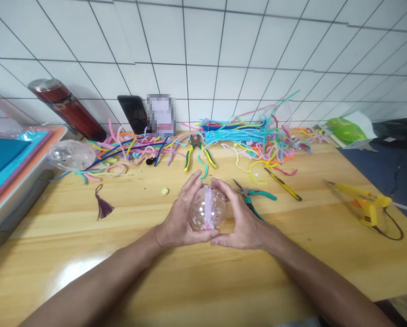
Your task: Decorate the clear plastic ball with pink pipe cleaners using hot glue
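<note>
Two bare hands hold a clear ball (218, 208) above or upon the near-middle part of the wooden bench (142, 281); we cannot tell whether its underside touches the wood. We see the left hand (179, 219) and the right hand (243, 222) cupped about opposite sides of the ball, fingers arched over the far side and thumbs meeting, or nearly so, on the near side. A lilac band (208, 203) runs over the ball's middle, with pinkish bits at its near end.

As to progress, we judge the band to be in place, though whether it is fixed or only laid on we cannot tell. No other trimming appears joined to the ball's visible face, so any further decorating seems undone. Loose and apart from it we note a tassel (104, 209) and a small yellowish bobble (165, 191) toward the left edge, and a heap of fuzzy wires (234, 135) along the far edge. A second clear ball (72, 155) lies by the far left corner.

The tools lie out of hand: yellow-handled pliers (196, 141) near the far edge, teal-handled pliers (247, 199) just beyond the right hand, a craft knife (284, 184) farther right, and a glue gun (370, 206) near the right edge.
</note>
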`<state>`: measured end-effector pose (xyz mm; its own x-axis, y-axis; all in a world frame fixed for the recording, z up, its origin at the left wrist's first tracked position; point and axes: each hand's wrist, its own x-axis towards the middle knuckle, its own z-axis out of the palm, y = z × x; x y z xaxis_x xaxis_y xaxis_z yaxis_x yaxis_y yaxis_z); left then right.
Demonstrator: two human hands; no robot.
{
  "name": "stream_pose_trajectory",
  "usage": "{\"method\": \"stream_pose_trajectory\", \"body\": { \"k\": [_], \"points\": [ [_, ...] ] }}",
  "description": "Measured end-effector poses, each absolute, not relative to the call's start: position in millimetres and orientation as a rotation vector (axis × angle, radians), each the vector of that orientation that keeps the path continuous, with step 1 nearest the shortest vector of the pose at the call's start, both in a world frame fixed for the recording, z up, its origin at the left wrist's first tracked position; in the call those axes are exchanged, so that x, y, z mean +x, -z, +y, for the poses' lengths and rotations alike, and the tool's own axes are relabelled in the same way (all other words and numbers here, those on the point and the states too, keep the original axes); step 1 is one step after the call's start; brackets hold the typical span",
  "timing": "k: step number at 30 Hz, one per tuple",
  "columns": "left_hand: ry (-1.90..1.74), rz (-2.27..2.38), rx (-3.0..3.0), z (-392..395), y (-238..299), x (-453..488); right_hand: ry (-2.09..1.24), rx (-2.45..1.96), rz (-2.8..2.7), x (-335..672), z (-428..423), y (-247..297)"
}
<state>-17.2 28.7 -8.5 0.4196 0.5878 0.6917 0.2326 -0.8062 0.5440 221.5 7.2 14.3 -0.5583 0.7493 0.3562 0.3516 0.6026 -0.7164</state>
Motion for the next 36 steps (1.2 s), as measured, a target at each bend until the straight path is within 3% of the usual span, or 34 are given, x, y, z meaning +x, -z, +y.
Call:
{"method": "stream_pose_trajectory", "body": {
  "k": [19, 36],
  "points": [
    [-1.352, 0.635, 2.272, 28.7, 14.8, -14.8, -0.622, -0.796, -2.263, 223.8, 15.0, -17.9],
    [-1.283, 0.672, 2.081, 31.1, 9.7, -10.0, -0.746, -0.957, -2.169, 220.1, 12.4, 1.0]
  ]
}}
